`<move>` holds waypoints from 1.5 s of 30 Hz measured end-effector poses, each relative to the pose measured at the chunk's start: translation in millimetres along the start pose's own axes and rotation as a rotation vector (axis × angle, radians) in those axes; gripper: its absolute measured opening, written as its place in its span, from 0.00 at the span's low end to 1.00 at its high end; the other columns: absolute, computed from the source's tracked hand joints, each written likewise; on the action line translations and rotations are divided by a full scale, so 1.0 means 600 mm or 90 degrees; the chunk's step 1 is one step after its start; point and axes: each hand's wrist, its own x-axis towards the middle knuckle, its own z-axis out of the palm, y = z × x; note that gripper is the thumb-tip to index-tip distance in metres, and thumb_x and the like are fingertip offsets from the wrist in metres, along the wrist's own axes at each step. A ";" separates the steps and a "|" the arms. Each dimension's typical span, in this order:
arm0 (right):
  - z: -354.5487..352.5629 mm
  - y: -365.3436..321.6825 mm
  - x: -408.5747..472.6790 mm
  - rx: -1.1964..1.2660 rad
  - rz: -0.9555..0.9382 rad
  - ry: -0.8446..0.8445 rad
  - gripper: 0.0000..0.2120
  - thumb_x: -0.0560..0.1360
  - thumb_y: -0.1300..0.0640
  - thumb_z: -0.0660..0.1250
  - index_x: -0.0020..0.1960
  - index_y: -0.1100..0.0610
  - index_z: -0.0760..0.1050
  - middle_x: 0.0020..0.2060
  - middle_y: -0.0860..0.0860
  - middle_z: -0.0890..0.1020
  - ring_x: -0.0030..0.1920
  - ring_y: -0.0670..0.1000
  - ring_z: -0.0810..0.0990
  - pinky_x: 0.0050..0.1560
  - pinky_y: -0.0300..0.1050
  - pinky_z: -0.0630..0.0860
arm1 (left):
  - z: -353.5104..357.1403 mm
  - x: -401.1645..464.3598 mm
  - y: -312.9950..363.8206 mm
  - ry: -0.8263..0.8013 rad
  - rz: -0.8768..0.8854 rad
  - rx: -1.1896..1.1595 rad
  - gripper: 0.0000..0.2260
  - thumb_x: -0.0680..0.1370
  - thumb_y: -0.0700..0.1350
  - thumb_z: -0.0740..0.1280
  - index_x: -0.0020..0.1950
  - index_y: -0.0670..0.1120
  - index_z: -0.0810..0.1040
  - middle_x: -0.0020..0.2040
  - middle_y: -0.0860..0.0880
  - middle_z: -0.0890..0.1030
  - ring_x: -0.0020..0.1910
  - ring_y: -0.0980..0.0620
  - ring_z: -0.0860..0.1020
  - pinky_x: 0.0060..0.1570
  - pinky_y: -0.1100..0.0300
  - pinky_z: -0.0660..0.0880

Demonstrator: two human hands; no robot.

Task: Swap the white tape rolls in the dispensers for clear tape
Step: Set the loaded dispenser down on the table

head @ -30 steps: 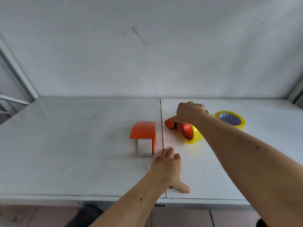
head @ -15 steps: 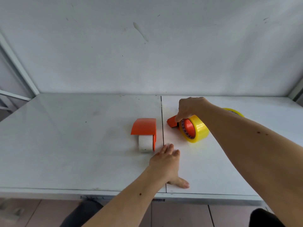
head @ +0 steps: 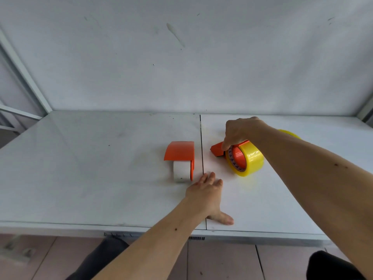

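The yellow-looking clear tape roll (head: 247, 160) now stands up on its edge on the right dispenser (head: 219, 148), just right of the seam (head: 201, 142) in the table (head: 101, 168). A second ago it leaned more, so it has been turned up and pushed further onto the orange wheel inside. I think this 1 swap is nearly done, and the tape end may need to be pulled through next. The right hand (head: 241, 131) sits on top of the dispenser with fingers curled down and pressing on its orange top. The left hand (head: 207, 194) lies flat and spread on the table, right on the seam, holding nothing. Just left of the seam is the other dispenser (head: 180, 153), and the white tape roll (head: 181, 170) is still in it, so that swap is not yet done. Far right of the seam, 1 more yellow roll (head: 290, 134) peeks out behind the right arm. That arm hides most of it. Nothing blocks the way to the white roll.
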 end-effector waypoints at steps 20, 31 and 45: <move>0.022 -0.040 -0.004 -0.177 0.022 -0.022 0.17 0.79 0.42 0.56 0.52 0.56 0.68 0.50 0.56 0.74 0.56 0.63 0.77 0.48 0.59 0.72 | 0.008 0.000 0.003 0.050 0.006 0.003 0.50 0.69 0.64 0.73 0.80 0.44 0.51 0.82 0.44 0.48 0.81 0.44 0.45 0.75 0.47 0.53; 0.037 -0.015 -0.017 -0.216 0.023 -0.051 0.20 0.72 0.37 0.58 0.51 0.52 0.74 0.51 0.54 0.80 0.54 0.62 0.80 0.60 0.59 0.75 | 0.001 -0.004 0.002 0.021 0.002 -0.001 0.50 0.69 0.64 0.72 0.80 0.45 0.51 0.82 0.46 0.47 0.81 0.45 0.45 0.74 0.46 0.56; 0.077 0.008 -0.050 -0.080 0.076 0.028 0.31 0.76 0.34 0.54 0.70 0.53 0.69 0.71 0.58 0.65 0.67 0.65 0.71 0.65 0.64 0.70 | 0.005 -0.012 -0.009 0.012 0.029 -0.020 0.49 0.71 0.65 0.69 0.81 0.45 0.47 0.82 0.45 0.43 0.81 0.46 0.42 0.76 0.47 0.52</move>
